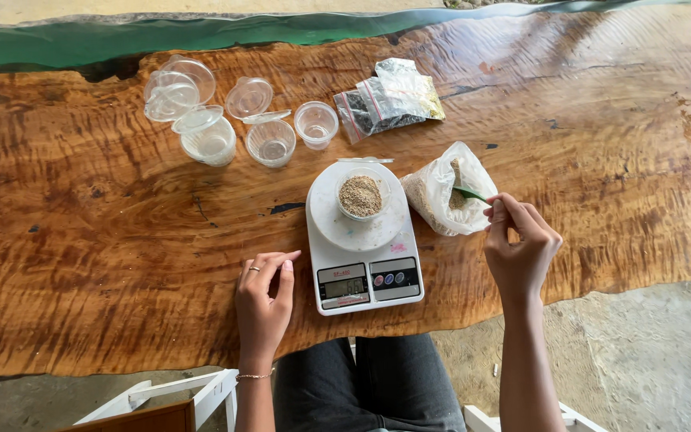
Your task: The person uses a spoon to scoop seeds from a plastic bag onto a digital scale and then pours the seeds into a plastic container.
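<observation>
So the right hand (520, 244) is pinching a green spoon (469, 194) in the grain bag (448, 198) right of the scale (364, 250); left hand (265, 294) is resting spread, empty. I'd be tipping tiny amounts into the cup (361, 195) on the scale

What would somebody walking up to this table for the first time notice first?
Most likely the white kitchen scale at the table's near edge, with a small clear cup of tan grains on its platform. Just right of it, the right hand dips a green spoon into an open plastic bag of the same grains, while the left hand rests flat on the wooden table. A cluster of empty clear cups and lids sits at the far left.
</observation>
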